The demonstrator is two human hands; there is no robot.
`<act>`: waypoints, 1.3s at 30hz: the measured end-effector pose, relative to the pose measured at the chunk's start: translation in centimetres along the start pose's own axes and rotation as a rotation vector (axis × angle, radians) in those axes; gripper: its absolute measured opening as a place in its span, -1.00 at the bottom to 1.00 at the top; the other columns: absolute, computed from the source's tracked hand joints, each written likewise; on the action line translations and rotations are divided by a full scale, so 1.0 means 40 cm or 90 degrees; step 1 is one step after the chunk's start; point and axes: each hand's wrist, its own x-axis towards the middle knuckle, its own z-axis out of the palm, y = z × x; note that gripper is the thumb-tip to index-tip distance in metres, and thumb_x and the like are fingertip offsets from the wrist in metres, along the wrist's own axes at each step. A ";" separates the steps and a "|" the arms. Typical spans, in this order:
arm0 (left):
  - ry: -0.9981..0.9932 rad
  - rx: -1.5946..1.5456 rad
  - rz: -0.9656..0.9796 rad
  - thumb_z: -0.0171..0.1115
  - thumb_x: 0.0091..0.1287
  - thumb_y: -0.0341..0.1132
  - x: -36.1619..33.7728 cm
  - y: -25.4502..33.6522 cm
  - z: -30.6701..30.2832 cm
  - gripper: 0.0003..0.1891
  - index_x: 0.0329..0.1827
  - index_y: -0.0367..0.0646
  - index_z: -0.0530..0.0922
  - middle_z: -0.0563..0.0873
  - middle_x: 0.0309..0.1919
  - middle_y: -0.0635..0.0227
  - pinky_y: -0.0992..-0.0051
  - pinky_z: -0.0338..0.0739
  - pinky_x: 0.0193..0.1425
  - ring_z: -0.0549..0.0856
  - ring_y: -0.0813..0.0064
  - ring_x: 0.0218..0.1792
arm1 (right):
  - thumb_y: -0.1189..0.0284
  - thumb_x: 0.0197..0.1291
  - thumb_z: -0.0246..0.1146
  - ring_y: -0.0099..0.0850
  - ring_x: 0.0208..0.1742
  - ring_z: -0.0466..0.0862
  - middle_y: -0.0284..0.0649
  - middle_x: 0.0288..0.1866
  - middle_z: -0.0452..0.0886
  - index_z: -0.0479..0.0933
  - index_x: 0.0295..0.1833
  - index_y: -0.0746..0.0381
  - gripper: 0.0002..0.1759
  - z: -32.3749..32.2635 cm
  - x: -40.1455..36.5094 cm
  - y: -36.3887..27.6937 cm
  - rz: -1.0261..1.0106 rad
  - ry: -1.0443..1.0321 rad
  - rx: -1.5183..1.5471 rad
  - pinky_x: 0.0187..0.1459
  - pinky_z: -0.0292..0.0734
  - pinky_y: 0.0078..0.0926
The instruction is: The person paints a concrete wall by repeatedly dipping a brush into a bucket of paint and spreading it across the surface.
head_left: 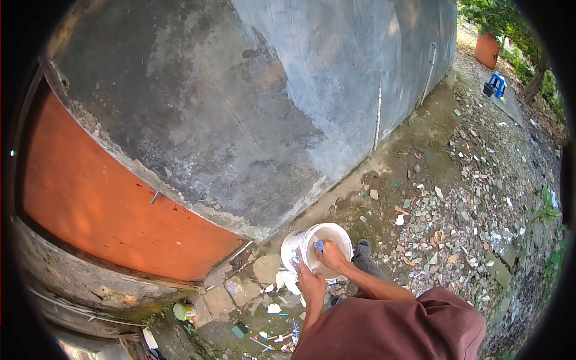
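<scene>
A white bucket (288, 246) with smears on its outside stands tilted on the ground just in front of me, its mouth facing up towards me. My left hand (310, 281) grips the near left side of the bucket. Inside the mouth, my right hand (332, 255) is closed around what looks like a paintbrush (320, 245) with a blue handle; its head is hidden. A pale coating lines the bucket's inside. Beyond it rises a grey wall (198, 108), where a lighter bluish coat (336, 72) with streaky brush marks covers the right part.
An orange panel (114, 204) is set in the wall at left. Stones and litter (444, 222) cover the ground to the right. Two pipes (378, 114) stand against the wall. Far right are a blue stool (497, 83) and a black pail (488, 90). A green-white can (183, 312) lies lower left.
</scene>
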 end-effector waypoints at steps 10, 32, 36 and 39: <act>0.045 -0.052 0.041 0.06 0.12 -0.66 -0.049 0.013 0.023 -0.20 0.53 -0.31 0.07 0.41 0.24 -0.39 0.08 0.32 0.32 0.45 -0.29 0.24 | 0.28 0.25 0.22 0.12 -0.36 0.65 0.18 -0.45 0.63 0.60 -0.39 0.36 -0.66 -0.035 -0.057 0.044 -0.009 -0.022 0.074 -0.25 0.51 -0.04; -0.022 -0.156 -0.088 0.01 0.18 -0.61 0.069 0.070 0.229 -0.42 0.36 -0.40 0.31 0.61 0.11 -0.16 0.26 0.44 0.27 0.61 -0.03 0.16 | 0.33 0.44 0.15 -0.22 -0.17 0.74 0.08 -0.12 0.66 0.46 0.10 0.51 -0.60 -0.377 0.008 0.206 0.226 -0.092 0.656 -0.14 0.72 -0.33; -0.017 -0.242 -0.146 0.01 0.20 -0.62 0.074 0.076 0.248 -0.44 0.35 -0.40 0.34 0.61 0.13 -0.09 0.32 0.42 0.30 0.61 0.08 0.17 | 0.34 0.40 0.21 -0.26 -0.13 0.73 0.04 -0.09 0.66 0.48 0.08 0.47 -0.63 -0.458 0.019 0.200 0.252 -0.115 0.659 -0.09 0.70 -0.36; -0.013 -0.316 -0.208 0.01 0.20 -0.63 0.075 0.011 0.280 -0.43 0.36 -0.40 0.34 0.61 0.15 -0.07 0.34 0.41 0.30 0.61 0.16 0.17 | 0.38 0.35 0.27 -0.31 -0.14 0.73 -0.04 -0.08 0.67 0.49 0.08 0.45 -0.65 -0.491 0.023 0.185 0.209 -0.118 0.662 -0.09 0.70 -0.40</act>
